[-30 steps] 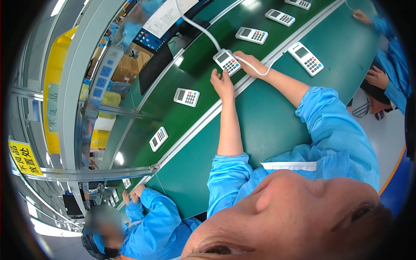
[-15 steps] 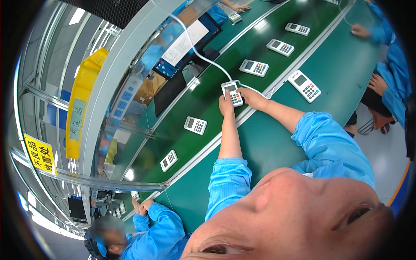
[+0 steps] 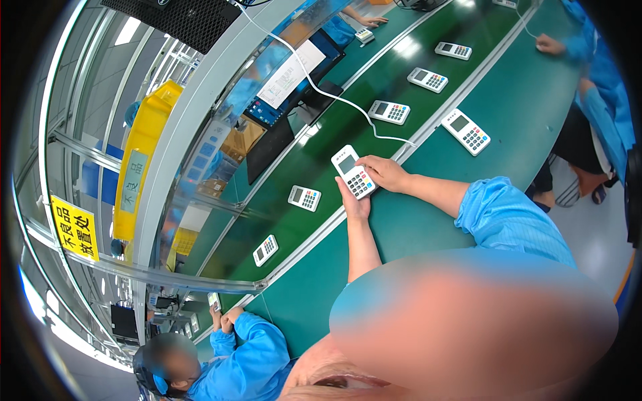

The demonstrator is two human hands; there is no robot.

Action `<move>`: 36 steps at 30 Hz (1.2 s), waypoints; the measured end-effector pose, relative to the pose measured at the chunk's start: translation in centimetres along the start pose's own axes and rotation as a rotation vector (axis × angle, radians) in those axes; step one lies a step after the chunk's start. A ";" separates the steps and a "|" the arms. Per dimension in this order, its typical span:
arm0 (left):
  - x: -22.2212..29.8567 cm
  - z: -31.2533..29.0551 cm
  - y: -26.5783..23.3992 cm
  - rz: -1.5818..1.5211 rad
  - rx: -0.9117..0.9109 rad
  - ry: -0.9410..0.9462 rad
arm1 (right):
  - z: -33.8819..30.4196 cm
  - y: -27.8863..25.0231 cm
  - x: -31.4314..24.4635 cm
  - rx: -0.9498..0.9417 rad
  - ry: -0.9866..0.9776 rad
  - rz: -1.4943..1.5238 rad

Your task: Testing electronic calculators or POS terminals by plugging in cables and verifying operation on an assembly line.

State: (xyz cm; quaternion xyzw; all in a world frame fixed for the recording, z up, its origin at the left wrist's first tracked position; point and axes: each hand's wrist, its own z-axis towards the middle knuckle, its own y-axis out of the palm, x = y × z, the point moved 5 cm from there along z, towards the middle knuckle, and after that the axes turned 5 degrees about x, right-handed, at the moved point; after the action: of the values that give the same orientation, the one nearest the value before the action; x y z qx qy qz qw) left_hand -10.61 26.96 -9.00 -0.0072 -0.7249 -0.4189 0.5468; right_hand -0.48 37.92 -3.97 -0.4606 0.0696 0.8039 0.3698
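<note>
A white card payment terminal (image 3: 352, 170) with a grey screen and coloured keys is held over the near edge of the green belt, its screen end tilted away to the left. My left hand (image 3: 355, 204) grips its lower end from below. On its right side rest the fingers of my right hand (image 3: 384, 173), closed against the edge by the keypad. A white cable (image 3: 344, 101) hangs in from above, and its end lies on the belt's rim just beyond my right hand, apart from the terminal. Another terminal (image 3: 466, 132) lies on the green worktop to the right.
Several terminals lie spaced along the green belt (image 3: 281, 224). A metal frame with a yellow bin (image 3: 144, 160) stands left. Beyond the belt are a monitor (image 3: 324, 60) and cardboard boxes (image 3: 244, 140). One co-worker (image 3: 247, 347) sits lower left, another (image 3: 595, 107) at right.
The terminal has come nearer to me and turned slightly, away from the cable. The cable has left my hands and lies at the belt's rim. The whole view has shifted slightly.
</note>
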 end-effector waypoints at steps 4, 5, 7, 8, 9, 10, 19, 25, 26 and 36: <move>0.2 -2.2 0.7 -0.176 -0.138 -0.090 | -0.7 0.6 -0.2 -0.062 0.019 -0.017; 0.4 -2.6 0.8 -0.222 -0.166 -0.087 | -0.8 0.8 -0.2 -0.075 0.026 0.006; 0.2 -2.9 0.4 -0.246 -0.130 -0.124 | -1.0 0.9 -0.3 -0.054 -0.021 0.023; 0.1 -2.9 0.2 -0.268 -0.111 -0.140 | -1.0 1.0 -0.3 -0.049 -0.032 0.025; 0.0 -2.9 -0.1 -0.279 -0.086 -0.132 | -1.0 0.9 -0.3 -0.027 -0.037 0.059; 0.1 -2.7 -0.6 -0.279 -0.018 -0.106 | -1.0 0.9 -0.3 -0.020 -0.057 0.107; 0.8 -2.0 -1.9 -0.450 -0.124 -0.005 | -0.9 0.5 0.0 -0.109 -0.023 -0.050; 1.1 -1.6 -2.8 -0.451 -0.129 0.043 | -2.1 1.4 0.8 -0.219 0.179 -0.107; 1.2 -1.5 -3.1 -0.460 -0.092 0.052 | -2.4 1.4 0.4 -0.277 0.088 -0.262; 2.0 -0.8 -2.8 -0.460 -0.112 0.111 | -2.7 1.6 0.3 -0.368 0.148 -0.138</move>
State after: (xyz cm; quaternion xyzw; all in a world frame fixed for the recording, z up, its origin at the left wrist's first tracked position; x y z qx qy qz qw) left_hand -12.09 23.73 -9.01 0.1506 -0.6519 -0.5718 0.4747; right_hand 0.23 35.66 -6.13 -0.5819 -0.0834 0.7397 0.3275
